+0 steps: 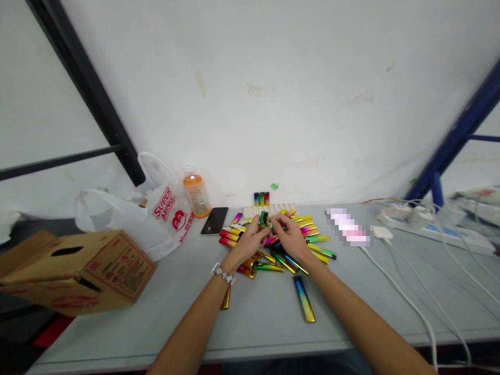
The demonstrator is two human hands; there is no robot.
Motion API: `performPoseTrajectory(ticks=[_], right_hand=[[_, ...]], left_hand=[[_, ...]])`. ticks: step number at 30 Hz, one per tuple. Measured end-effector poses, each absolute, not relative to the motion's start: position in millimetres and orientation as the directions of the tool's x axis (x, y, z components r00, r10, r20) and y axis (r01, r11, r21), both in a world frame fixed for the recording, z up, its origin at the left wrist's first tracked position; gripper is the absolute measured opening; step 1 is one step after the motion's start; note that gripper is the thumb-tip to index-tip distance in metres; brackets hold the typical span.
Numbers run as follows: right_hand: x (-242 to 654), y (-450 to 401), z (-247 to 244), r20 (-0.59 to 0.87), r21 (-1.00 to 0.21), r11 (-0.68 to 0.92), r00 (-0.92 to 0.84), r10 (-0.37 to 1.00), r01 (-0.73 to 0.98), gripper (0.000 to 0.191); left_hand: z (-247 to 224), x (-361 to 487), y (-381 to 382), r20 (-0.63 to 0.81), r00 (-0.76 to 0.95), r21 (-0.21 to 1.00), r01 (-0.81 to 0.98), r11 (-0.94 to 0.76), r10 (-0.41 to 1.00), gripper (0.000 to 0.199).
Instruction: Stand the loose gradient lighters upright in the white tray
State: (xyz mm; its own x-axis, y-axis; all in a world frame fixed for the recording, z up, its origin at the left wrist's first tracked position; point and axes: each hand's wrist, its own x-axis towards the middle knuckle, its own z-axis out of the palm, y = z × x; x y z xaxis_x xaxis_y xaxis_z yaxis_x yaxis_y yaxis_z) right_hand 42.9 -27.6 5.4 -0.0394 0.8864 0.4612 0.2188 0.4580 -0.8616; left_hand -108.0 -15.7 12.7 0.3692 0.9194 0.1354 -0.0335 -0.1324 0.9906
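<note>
My left hand [252, 238], with a light band on its wrist, is closed around what looks like a green lighter [264, 217] with a dark top. My right hand [289, 235] meets it from the right, its fingers pinched together at the lighter's side; what lies between those fingertips is too small to make out. Under and around both hands spreads a pile of shiny lighter-like tubes [269, 267] in yellow, red, green and blue. One blue-and-yellow tube [304, 300] lies apart, nearer the front edge. Behind the hands, three upright lighters [261, 199] stand by a white gridded tray [250, 211].
To the left are a cardboard box [113, 265], a white plastic bag [156, 229], an orange bottle [197, 195] and a dark phone [215, 221]. A blurred-out lit device [349, 227], a charger [382, 233], cables and a power strip [441, 229] occupy the right side. A wall rises behind.
</note>
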Motion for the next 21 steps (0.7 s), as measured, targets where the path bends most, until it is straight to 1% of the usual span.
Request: performPoseTrajectory(ticks=[3, 4, 6, 8, 9, 11, 13, 15, 17, 21], right_hand=[[45, -29, 8, 0.479, -0.852, 0.462, 0.012, 0.878, 0.244, 0.034], [46, -30, 8, 0.48, -0.852, 0.46, 0.024, 0.877, 0.249, 0.035], [47, -31, 10, 0.475, -0.855, 0.453, 0.032, 0.879, 0.252, 0.037], [47, -32, 10, 0.467, -0.857, 0.444, 0.03, 0.884, 0.26, 0.039], [47, -32, 10, 0.462, -0.859, 0.44, 0.027, 0.887, 0.262, 0.041], [46, -32, 9, 0.45, -0.865, 0.432, 0.014, 0.893, 0.256, 0.042], [45, -32, 8, 0.435, -0.874, 0.421, 0.005, 0.9, 0.244, 0.044], [45, -32, 7, 0.421, -0.882, 0.409, 0.004, 0.907, 0.236, 0.045], [44, -32, 6, 0.416, -0.885, 0.404, 0.002, 0.909, 0.229, 0.047], [45, -31, 3, 0.422, -0.882, 0.412, -0.003, 0.906, 0.229, 0.049]], left_hand=[[16, -103, -22, 0.082, 0.353, 0.986, -0.163, -0.025, 0.932, 0.02], [17, -101, -24, 0.084, 0.354, 0.98, -0.197, -0.014, 0.931, 0.022], [17, -98, -28, 0.106, 0.326, 0.972, -0.235, -0.028, 0.939, 0.037], [16, -94, -30, 0.139, 0.23, 0.976, -0.197, -0.093, 0.963, 0.05], [15, -92, -30, 0.16, 0.165, 0.979, -0.152, -0.135, 0.973, 0.054], [13, -88, -28, 0.205, 0.044, 0.978, -0.044, -0.203, 0.978, 0.055], [11, -85, -25, 0.256, -0.031, 0.966, 0.036, -0.255, 0.966, 0.052], [11, -85, -24, 0.295, -0.055, 0.954, 0.074, -0.291, 0.954, 0.048], [13, -86, -25, 0.305, -0.05, 0.951, 0.079, -0.3, 0.951, 0.048], [18, -91, -33, 0.278, 0.018, 0.96, 0.018, -0.278, 0.961, 0.055]])
